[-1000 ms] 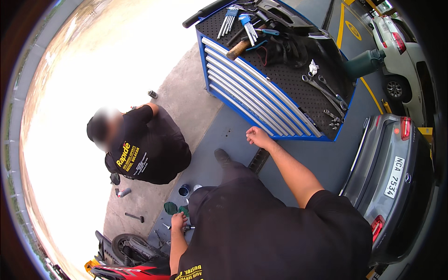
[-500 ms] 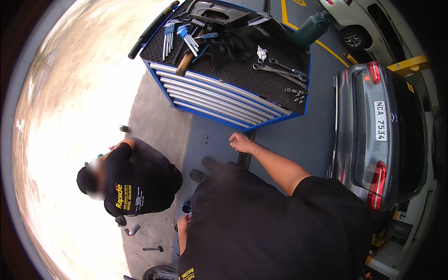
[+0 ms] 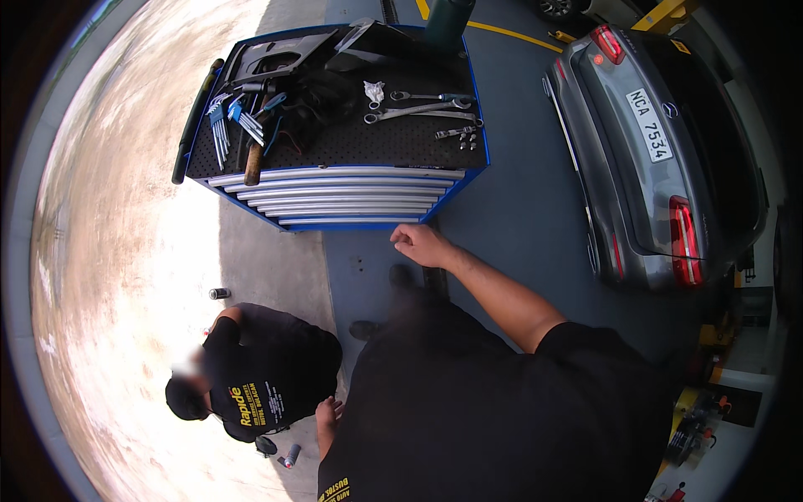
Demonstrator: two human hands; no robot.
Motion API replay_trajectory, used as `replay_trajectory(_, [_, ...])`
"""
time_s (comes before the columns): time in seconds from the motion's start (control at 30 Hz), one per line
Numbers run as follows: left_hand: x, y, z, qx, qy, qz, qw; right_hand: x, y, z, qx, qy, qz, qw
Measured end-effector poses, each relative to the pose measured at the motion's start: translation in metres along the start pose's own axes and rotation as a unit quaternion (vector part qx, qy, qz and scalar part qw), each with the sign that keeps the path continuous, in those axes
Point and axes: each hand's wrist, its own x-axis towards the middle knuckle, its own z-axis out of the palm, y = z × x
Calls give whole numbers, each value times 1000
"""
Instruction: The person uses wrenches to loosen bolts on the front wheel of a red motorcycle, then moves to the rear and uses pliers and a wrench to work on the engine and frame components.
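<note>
My right hand [image 3: 418,243] hangs with fingers loosely bent and nothing visible in them, just beyond the near edge of a blue tool chest [image 3: 351,201] with silver drawer pulls. My left hand [image 3: 328,412] hangs low at my side, fingers slightly curled, nothing visible in them. On the chest's black top lie hex key sets [image 3: 219,130], a wooden-handled tool [image 3: 253,166], several wrenches [image 3: 410,113], small sockets [image 3: 467,142], crumpled white tissue [image 3: 374,90], a dark bag [image 3: 318,105] and black plastic panels [image 3: 272,58]. A green bottle [image 3: 445,25] stands at the far right corner.
A co-worker in black [image 3: 276,360] crouches at lower left on sunlit concrete, with a spray can [image 3: 292,456] behind and another can [image 3: 219,294] beyond. A grey car [image 3: 627,167] stands at the right on blue flooring. Yellow equipment [image 3: 694,427] is at lower right.
My view has turned, so the tool chest now lies straight ahead and the co-worker lower in view. My feet have shifted, and my right hand appears closer to the chest's front.
</note>
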Motion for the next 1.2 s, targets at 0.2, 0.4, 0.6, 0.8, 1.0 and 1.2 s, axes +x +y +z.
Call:
replay_trajectory(0.2, [5,4,41,91,-32,40,994,-20,-12,-62,-57,44,-62,995])
replay_trajectory(0.4, [-23,7,75,108,-10,44,993,0,-33,-147,-36,105,-191,975])
replay_trajectory(0.6, [-58,2,118,94,9,46,994,26,-34,-222,30,149,-234,960])
replay_trajectory(0.8, [-68,-15,162,82,-16,55,995,16,-29,-194,54,-136,-240,960])
replay_trajectory(1.0, [-57,-41,194,24,-105,92,990,22,-14,-173,-34,-280,-167,945])
replay_trajectory(1.2, [-38,-50,204,-17,-155,116,981,48,-51,-213,-19,19,-312,950])
